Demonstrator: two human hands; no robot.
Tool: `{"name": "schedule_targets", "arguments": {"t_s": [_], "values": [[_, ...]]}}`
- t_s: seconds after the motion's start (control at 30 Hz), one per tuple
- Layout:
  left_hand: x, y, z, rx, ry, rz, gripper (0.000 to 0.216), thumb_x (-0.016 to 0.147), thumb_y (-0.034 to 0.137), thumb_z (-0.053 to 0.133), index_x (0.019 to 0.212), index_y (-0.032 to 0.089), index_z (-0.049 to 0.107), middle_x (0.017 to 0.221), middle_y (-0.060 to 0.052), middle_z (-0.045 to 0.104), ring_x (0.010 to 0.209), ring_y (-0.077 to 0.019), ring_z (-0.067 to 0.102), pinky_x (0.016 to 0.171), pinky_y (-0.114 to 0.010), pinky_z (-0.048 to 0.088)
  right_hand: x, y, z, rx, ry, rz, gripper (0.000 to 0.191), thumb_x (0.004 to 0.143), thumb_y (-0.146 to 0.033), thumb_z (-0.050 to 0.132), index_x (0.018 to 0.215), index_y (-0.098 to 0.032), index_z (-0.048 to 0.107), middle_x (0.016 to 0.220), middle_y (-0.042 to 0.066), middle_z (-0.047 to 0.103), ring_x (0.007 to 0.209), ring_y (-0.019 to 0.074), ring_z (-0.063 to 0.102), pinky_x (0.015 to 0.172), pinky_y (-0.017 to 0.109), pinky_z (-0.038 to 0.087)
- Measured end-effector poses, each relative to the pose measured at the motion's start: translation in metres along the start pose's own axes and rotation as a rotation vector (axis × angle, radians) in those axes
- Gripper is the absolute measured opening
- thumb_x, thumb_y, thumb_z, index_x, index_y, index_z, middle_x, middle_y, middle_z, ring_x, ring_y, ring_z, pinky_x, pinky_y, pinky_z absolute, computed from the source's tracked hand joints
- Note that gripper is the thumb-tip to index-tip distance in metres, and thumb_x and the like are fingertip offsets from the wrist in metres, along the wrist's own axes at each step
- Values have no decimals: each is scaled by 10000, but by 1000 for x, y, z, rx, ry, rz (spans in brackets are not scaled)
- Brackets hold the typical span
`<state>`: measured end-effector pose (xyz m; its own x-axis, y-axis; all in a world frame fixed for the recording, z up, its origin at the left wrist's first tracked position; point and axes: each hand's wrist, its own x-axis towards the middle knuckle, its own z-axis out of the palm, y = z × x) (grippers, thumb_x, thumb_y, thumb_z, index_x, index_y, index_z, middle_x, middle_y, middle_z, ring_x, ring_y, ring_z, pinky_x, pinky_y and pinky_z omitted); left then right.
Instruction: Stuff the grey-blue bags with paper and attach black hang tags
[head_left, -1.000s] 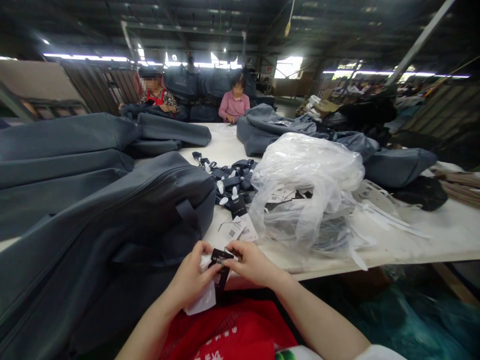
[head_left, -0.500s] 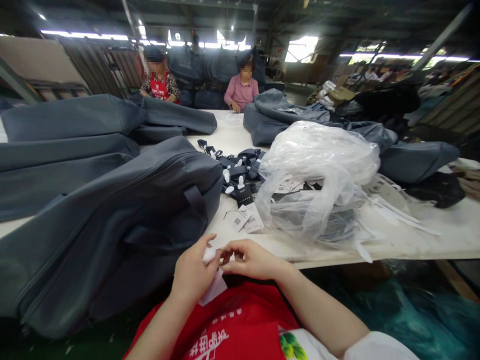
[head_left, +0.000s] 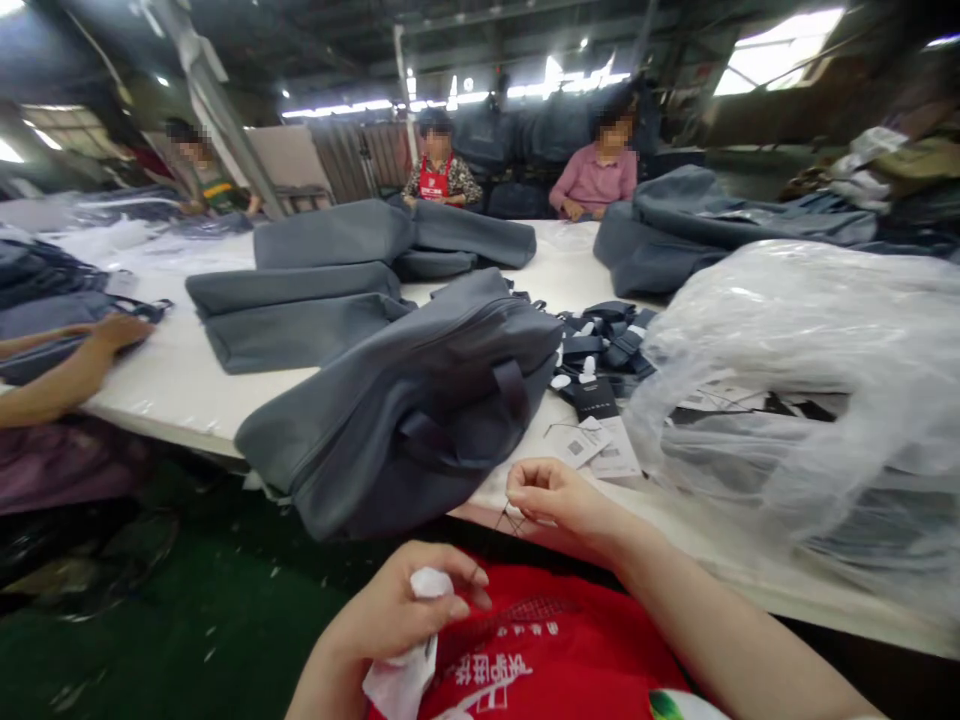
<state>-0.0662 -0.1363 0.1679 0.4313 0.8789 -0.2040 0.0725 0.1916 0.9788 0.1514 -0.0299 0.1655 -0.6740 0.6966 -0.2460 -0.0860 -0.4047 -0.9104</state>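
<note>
My left hand is curled in front of the red apron, closed round a crumpled white piece that looks like paper or thin wrapping. At the table's front edge, my right hand makes a pinch, with a thin dark string hanging at its fingertips. Just beyond it lie white hang tags with printed codes and a black tag. To the left of my right hand, a dark grey-blue bag with a zip and handles lies on its side, overhanging the edge.
Dark straps with white pieces are heaped behind the tags. A clear plastic bag bulks up on the right. More grey bags lie across the white table. A co-worker's arm reaches in at left; other people sit opposite.
My hands have moved apart: the left drew back toward the apron with the white piece, the right went to the table edge with the string. The view has swung left.
</note>
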Motion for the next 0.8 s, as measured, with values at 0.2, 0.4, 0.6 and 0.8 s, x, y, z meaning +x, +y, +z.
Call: {"name": "schedule_targets", "arguments": {"t_s": [0.2,0.4,0.6,0.8], "values": [[-76,6,-16,140,463,-42,450,915,498,484,678,153,649,663,-51,627,630,-152,552,658,-238,441,51,-4,62,-285,-262,-119,353,767,-482,701,793,-137,631,728,12,628,614,94,533,588,224,412],[-142,12,-38,131,1197,-6,372,843,502,587,676,171,602,644,-17,565,582,-145,473,540,-223,384,76,-26,104,-575,-216,-345,256,852,-383,592,931,-159,686,937,67,689,873,172,622,768,287,476],[-122,2,-34,196,948,55,441,883,535,495,637,182,594,617,-34,567,548,-158,491,527,-246,410,103,41,101,-36,-74,75,501,693,-572,675,928,-145,559,766,41,652,576,117,597,505,222,428],[-55,6,-21,438,587,218,438,941,449,430,630,194,603,632,-35,598,645,-163,566,704,-263,423,123,12,78,391,458,-338,575,602,-316,798,1095,-214,520,1021,34,626,640,78,555,482,181,407]]}}
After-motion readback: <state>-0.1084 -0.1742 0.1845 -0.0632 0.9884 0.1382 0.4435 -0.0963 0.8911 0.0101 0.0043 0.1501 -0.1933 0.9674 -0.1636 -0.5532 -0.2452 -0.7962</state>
